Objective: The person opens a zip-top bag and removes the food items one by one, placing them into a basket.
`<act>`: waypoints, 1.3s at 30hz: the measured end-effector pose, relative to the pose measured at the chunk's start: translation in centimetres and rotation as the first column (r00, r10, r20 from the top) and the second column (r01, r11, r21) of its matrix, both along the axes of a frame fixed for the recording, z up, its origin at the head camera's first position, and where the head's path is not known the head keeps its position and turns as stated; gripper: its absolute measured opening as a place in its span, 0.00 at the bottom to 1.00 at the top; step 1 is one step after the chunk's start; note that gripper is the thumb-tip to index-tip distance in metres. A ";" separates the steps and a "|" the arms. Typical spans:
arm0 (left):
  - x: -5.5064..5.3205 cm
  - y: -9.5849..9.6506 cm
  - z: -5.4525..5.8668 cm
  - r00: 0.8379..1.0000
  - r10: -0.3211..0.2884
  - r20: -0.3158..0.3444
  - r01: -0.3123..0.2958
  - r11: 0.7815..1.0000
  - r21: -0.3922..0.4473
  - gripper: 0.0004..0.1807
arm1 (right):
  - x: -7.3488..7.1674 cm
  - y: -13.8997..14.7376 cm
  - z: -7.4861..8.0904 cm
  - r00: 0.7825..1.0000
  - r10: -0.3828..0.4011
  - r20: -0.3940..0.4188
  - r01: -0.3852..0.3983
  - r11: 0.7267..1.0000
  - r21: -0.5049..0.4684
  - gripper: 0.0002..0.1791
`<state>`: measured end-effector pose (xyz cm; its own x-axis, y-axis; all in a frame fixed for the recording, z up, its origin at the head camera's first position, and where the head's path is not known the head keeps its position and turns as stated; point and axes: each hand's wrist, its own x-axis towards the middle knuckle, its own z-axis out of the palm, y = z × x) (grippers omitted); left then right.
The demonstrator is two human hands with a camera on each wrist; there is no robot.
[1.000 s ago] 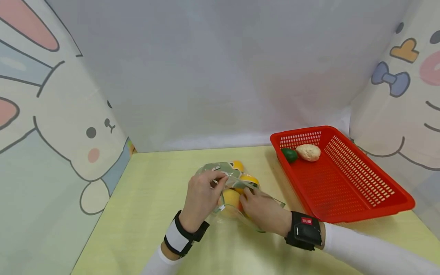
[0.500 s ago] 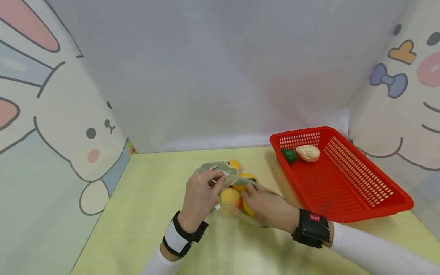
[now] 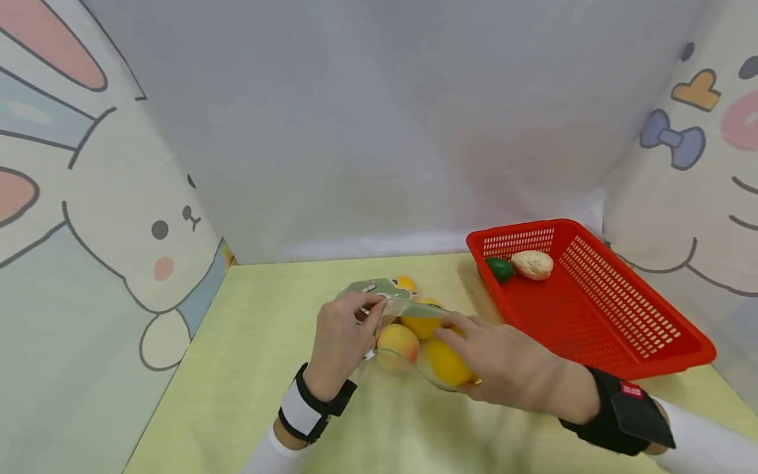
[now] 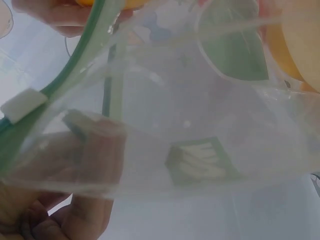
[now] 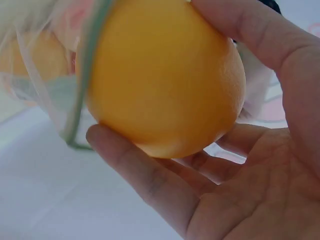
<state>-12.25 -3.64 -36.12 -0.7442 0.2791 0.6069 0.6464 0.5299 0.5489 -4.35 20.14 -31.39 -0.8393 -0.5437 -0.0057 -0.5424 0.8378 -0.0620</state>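
A clear zip bag (image 3: 414,307) with a green-edged mouth lies on the table, its mouth held apart. My left hand (image 3: 343,339) pinches the upper rim; in the left wrist view its fingers (image 4: 97,165) show through the film beside the white slider (image 4: 23,105). My right hand (image 3: 515,359) grips an orange (image 3: 451,363) at the bag's mouth. In the right wrist view the fingers curl round this orange (image 5: 167,80), right against the green rim (image 5: 86,75). Deeper inside the bag are a peach (image 3: 395,341) and other orange-yellow fruit (image 3: 422,327).
A red plastic basket (image 3: 616,329) stands to the right on the pale yellow table (image 3: 278,296). It holds a dark green item (image 3: 500,268) and a cream-coloured, wrinkled oval item (image 3: 533,264) at its far left corner. A grey-white backdrop (image 3: 355,164) rises behind the table.
My right hand has moved right, bringing the orange from within the bag to its mouth, and the orange is now in plain sight. My left hand keeps its pinch on the rim.
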 end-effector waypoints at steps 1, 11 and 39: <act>0.0 0.0 0.0 1.000 0.002 0.001 -0.002 1.000 -0.001 0.04 | 0.1 0.4 0.4 1.000 -0.010 0.005 0.010 1.000 -0.009 0.43; -0.1 -0.2 0.1 1.000 0.004 0.020 -0.004 1.000 0.005 0.04 | -1.1 6.5 3.6 0.984 -0.118 -0.130 0.097 0.983 -0.156 0.40; -0.1 -0.4 -0.1 1.000 0.003 -0.007 -0.003 1.000 0.001 0.03 | -14.1 15.5 -6.3 0.953 -0.258 0.160 0.254 0.966 0.042 0.26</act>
<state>-12.39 -3.99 -36.24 -0.7405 0.2762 0.6127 0.6489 0.5311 0.5448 -18.50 35.65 -37.64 -0.9370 -0.3091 -0.1629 -0.2935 0.9493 -0.1127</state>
